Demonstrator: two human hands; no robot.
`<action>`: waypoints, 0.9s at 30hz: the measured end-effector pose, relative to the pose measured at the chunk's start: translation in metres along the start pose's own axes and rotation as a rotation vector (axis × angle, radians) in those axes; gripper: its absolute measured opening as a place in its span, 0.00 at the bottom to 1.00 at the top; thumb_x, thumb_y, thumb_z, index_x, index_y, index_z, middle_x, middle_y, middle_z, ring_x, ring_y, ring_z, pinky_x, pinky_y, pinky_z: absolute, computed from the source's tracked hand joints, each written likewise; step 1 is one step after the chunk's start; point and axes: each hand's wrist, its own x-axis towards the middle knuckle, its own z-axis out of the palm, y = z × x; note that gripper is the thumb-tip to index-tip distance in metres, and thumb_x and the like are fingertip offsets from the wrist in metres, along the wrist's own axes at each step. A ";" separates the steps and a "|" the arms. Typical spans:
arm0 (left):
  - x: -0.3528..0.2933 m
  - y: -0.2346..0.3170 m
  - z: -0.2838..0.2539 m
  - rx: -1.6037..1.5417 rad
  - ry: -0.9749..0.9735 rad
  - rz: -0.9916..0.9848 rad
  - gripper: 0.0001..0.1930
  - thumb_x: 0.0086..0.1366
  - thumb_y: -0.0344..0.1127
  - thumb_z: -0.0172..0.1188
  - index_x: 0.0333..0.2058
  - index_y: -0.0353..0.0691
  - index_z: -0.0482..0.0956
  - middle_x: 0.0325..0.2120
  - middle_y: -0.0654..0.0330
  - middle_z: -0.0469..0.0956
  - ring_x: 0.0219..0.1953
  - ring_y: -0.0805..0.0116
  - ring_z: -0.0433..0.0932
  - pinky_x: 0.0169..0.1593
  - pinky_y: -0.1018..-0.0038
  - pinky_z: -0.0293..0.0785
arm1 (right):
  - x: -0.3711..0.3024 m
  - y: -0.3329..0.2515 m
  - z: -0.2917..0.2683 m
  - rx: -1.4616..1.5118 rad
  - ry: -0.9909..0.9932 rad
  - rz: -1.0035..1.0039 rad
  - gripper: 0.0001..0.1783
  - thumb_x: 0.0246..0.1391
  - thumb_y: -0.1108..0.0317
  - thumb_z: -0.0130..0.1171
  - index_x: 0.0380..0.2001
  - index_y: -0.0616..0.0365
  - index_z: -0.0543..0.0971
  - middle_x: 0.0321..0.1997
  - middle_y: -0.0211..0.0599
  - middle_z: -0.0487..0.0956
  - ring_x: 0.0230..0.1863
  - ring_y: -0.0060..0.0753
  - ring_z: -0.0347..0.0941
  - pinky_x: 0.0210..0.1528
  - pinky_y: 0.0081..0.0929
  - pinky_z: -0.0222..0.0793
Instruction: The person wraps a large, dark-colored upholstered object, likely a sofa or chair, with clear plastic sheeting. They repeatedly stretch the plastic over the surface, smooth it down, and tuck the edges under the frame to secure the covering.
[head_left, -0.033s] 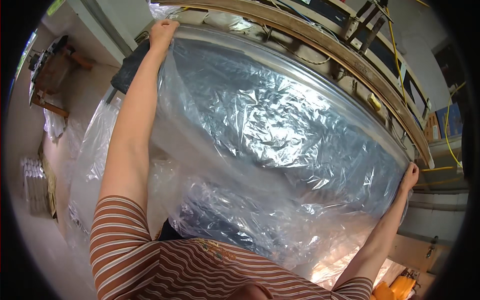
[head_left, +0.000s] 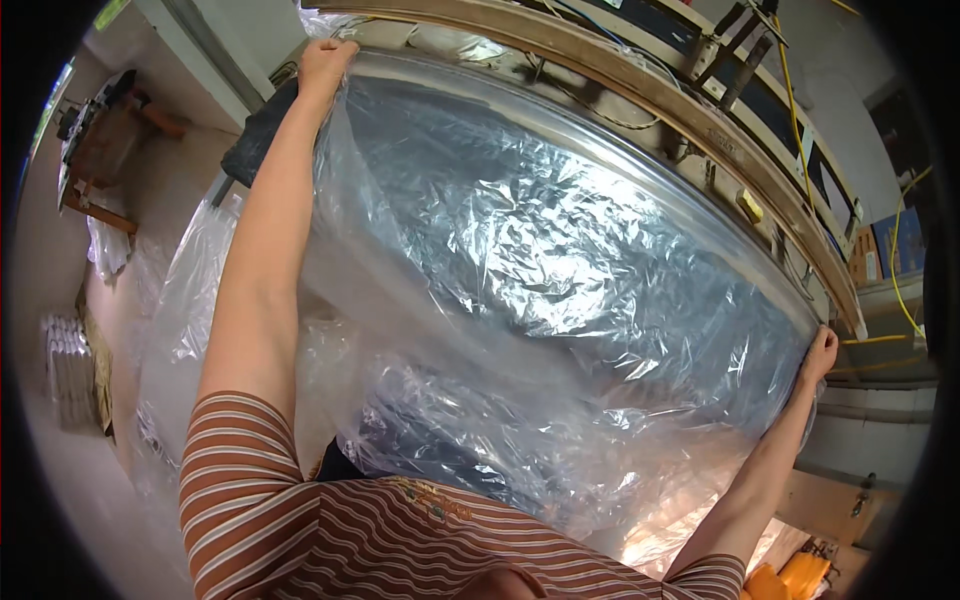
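Plastic sheet (head_left: pixel 570 270), clear & crinkly, lies over what looks like a dark table (head_left: pixel 250 148), from approx. its far L corner across to the R side. Its far edge runs taut betw. our 2 hands, just beside a wooden bar (head_left: pixel 720 140). Our L hand (head_left: pixel 328 65) has fingers curled in, pinching the sheet's far L corner; our R hand (head_left: pixel 822 350) likewise pinches the R corner, tho exact thumb position is too small to tell.

Risks, as we judge: film looks slick, so if 1 pinch loosens, that corner could slip & the edge sag or skew. Pulling too hard w/ arms this wide might stretch or tear it at the fingers. Bar's metal bits or yellow block (head_left: pixel 748 204) might snag the edge if it's lifted that way. Loose folds nr our shirt (head_left: pixel 400 520) could catch & drag it crooked. Glare mid-sheet may hide a crease or hole.
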 end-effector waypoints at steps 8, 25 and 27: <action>-0.004 0.003 -0.018 -0.593 0.062 -0.319 0.09 0.62 0.34 0.52 0.30 0.33 0.73 0.25 0.56 0.76 0.26 0.71 0.75 0.28 0.77 0.71 | -0.005 -0.016 -0.013 -0.051 0.072 0.152 0.25 0.57 0.58 0.53 0.45 0.73 0.75 0.42 0.50 0.77 0.41 0.40 0.71 0.47 0.35 0.65; -0.032 0.035 -0.089 -0.503 -0.206 -0.006 0.10 0.68 0.40 0.53 0.37 0.40 0.77 0.32 0.66 0.77 0.34 0.80 0.73 0.40 0.82 0.69 | -0.069 -0.054 -0.069 -0.302 -0.231 -0.240 0.20 0.58 0.57 0.57 0.42 0.65 0.73 0.43 0.47 0.71 0.47 0.40 0.67 0.54 0.34 0.60; -0.047 0.044 -0.110 -0.518 -0.249 -0.028 0.11 0.70 0.41 0.51 0.37 0.40 0.77 0.33 0.68 0.77 0.32 0.82 0.72 0.36 0.83 0.69 | -0.095 -0.062 -0.085 -0.265 -0.254 -0.109 0.20 0.58 0.58 0.58 0.42 0.66 0.73 0.46 0.47 0.72 0.49 0.41 0.67 0.55 0.35 0.60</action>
